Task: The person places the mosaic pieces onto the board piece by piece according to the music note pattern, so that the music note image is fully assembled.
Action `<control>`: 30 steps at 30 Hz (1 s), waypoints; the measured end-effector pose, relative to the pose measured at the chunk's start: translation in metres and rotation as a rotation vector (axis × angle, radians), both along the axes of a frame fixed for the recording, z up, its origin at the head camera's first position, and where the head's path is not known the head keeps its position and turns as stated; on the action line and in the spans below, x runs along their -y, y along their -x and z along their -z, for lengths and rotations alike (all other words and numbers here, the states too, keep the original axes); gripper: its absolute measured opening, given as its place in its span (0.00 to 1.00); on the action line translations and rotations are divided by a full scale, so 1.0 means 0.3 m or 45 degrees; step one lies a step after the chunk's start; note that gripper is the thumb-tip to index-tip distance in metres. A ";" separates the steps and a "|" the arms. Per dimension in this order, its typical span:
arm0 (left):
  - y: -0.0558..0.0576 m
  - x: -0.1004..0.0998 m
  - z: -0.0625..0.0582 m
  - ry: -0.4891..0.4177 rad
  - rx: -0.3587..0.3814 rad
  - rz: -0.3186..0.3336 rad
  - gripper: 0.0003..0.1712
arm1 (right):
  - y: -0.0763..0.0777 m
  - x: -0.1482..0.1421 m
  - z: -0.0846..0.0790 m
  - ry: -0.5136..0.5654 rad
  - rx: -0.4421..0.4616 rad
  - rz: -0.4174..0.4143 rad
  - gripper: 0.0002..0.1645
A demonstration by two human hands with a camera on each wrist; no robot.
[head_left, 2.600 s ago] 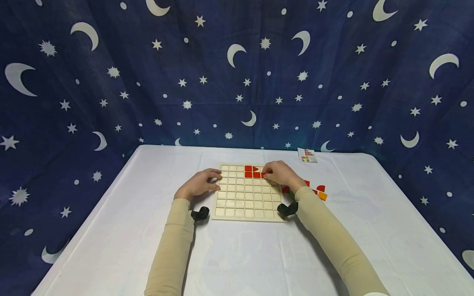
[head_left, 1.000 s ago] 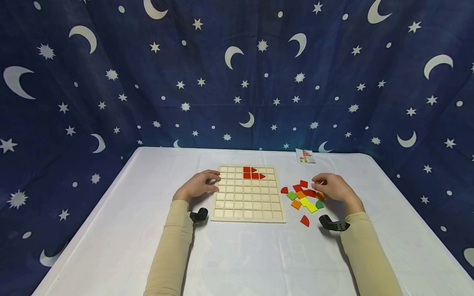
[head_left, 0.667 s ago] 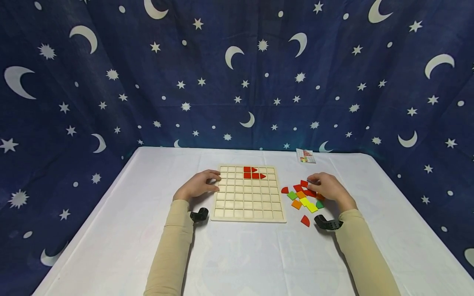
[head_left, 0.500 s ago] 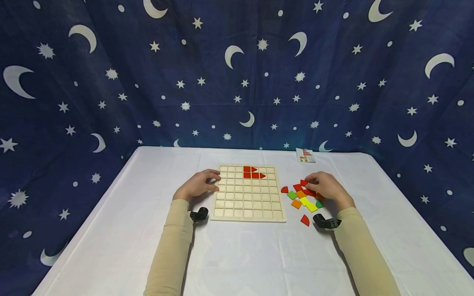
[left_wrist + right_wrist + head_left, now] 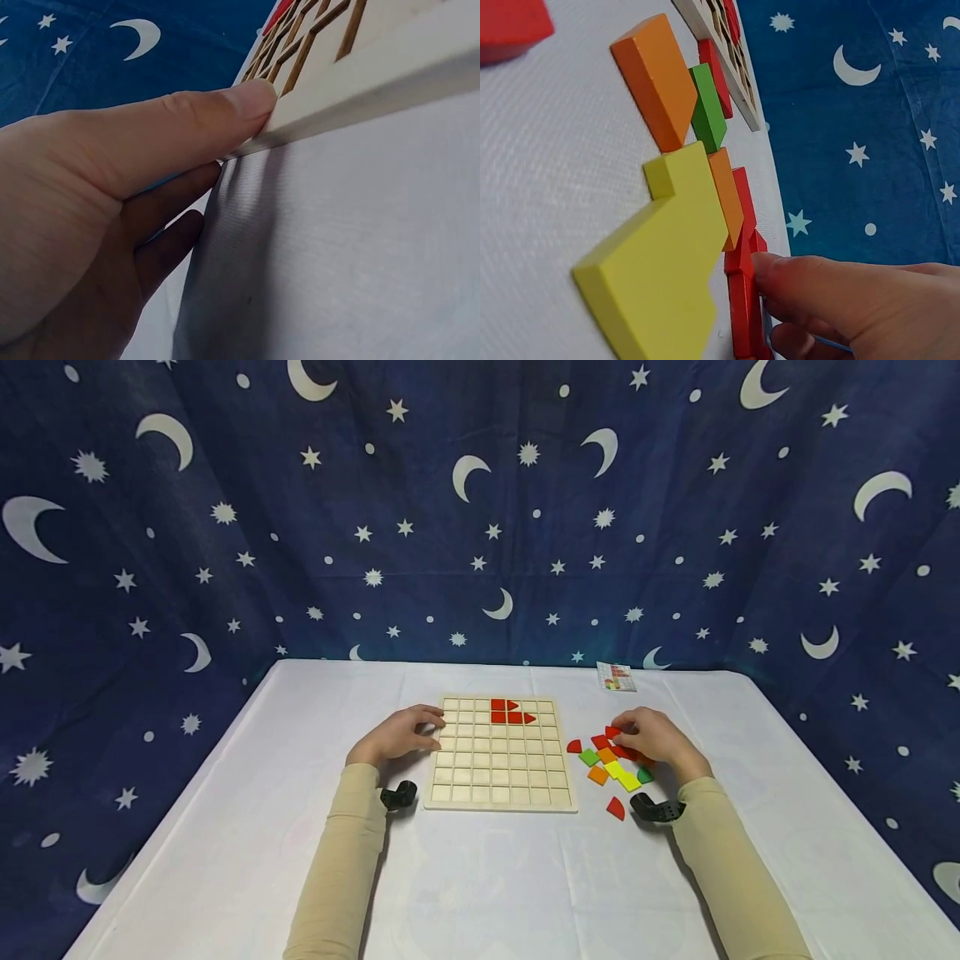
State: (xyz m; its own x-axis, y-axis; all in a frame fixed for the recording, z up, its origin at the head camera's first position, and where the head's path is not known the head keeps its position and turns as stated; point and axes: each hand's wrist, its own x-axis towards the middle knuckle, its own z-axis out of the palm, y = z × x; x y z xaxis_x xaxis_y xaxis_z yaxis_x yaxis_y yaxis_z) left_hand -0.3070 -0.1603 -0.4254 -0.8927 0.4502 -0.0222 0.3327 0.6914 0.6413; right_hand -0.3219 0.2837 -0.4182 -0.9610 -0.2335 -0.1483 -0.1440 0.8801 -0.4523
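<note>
A pale wooden grid board [image 5: 465, 768] lies flat on the white table. Red squares and red triangles fill a few cells in its far two rows. My left hand [image 5: 397, 734] rests at the board's left side, relaxed fingers spread along it. In the left wrist view its thumb [image 5: 225, 109] touches the board's rim. To the right of the board, my right hand [image 5: 654, 739] pinches a red block [image 5: 612, 732] at the far side of a scatter of blocks. The right wrist view shows its thumb [image 5: 795, 281] against red blocks, the other fingertips partly behind them.
Around the right hand lie yellow [image 5: 628, 782], orange [image 5: 597, 775] and green [image 5: 589, 757] blocks, plus several red ones. One red quarter-round piece [image 5: 616, 808] sits nearer the front. A printed pattern card [image 5: 617, 677] lies at the back edge, before a dark starry cloth.
My right hand has left the board, where a red triangle now ends the second row, and gone right to the loose blocks, then shifted slightly left onto a red one. The left hand stays put.
</note>
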 end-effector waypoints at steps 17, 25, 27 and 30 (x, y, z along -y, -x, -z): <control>-0.001 0.010 -0.017 0.050 -0.014 0.049 0.26 | 0.010 0.095 -0.058 -0.081 -0.149 -0.105 0.20; 0.004 0.009 -0.013 0.045 -0.018 0.042 0.25 | 0.004 0.281 -0.086 -0.056 -0.218 -0.333 0.18; 0.005 0.007 -0.011 0.030 -0.012 0.047 0.25 | 0.001 0.329 -0.081 -0.056 -0.227 -0.402 0.18; 0.004 0.006 -0.006 0.021 -0.006 0.055 0.26 | 0.003 0.396 -0.068 -0.070 -0.235 -0.482 0.18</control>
